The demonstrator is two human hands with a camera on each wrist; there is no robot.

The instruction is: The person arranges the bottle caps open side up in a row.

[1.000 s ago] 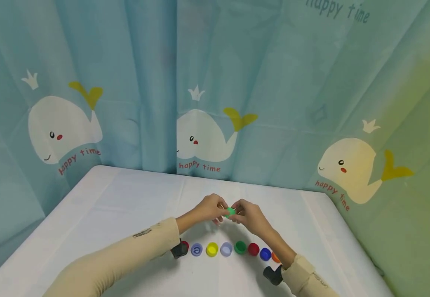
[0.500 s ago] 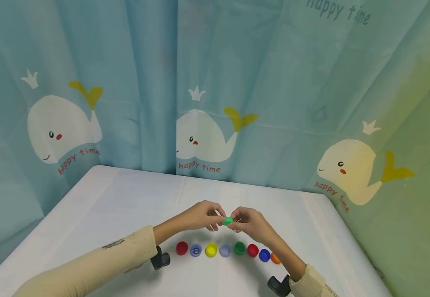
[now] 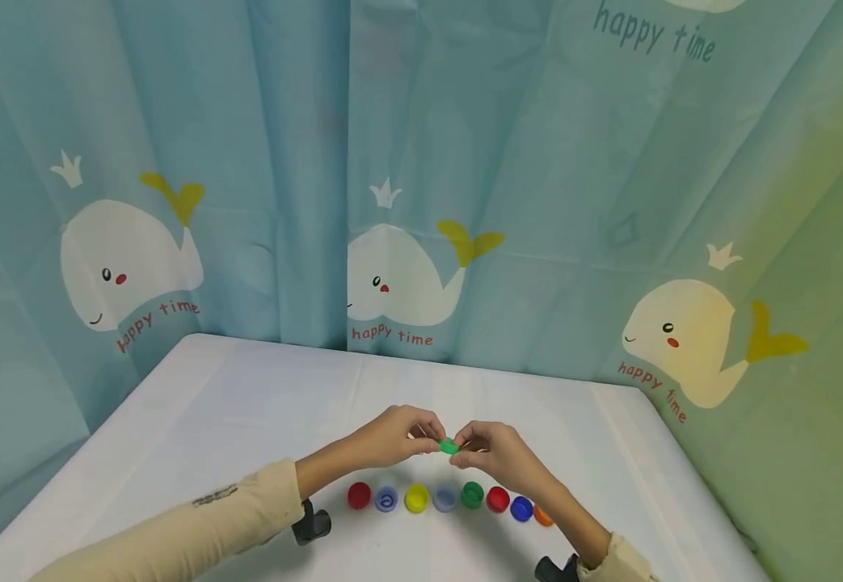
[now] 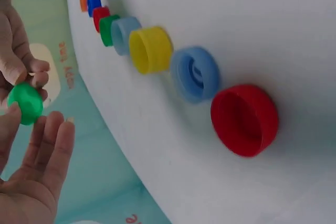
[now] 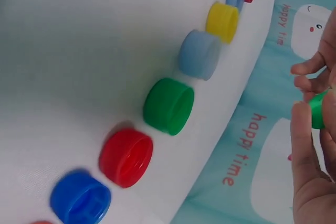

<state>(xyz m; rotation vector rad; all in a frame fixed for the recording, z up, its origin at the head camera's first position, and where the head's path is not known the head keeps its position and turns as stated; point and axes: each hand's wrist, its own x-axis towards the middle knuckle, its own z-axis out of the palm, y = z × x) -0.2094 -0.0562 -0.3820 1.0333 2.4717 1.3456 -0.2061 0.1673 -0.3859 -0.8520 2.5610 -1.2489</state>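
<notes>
Between my two hands, raised over the white table, is a small round bright green bottle cap. My left hand pinches its left side with thumb and fingertips; the left wrist view shows the cap's smooth rounded face, with the other left fingers extended beside it. From the opposite side, my right hand pinches the cap too. In the right wrist view, fingers cover most of it, leaving a green edge. Nearer me than the hands runs a row of bottle caps, among them a yellow one and a darker green one.
The row starts with a red cap at left and ends with an orange cap partly behind my right forearm. Most caps lie with their hollow side showing. A blue whale-print curtain hangs behind the table.
Both hands have come lower and nearer the row with the green cap between them. My left forearm has swung left, uncovering the red cap at the row's end. The row stays put.
</notes>
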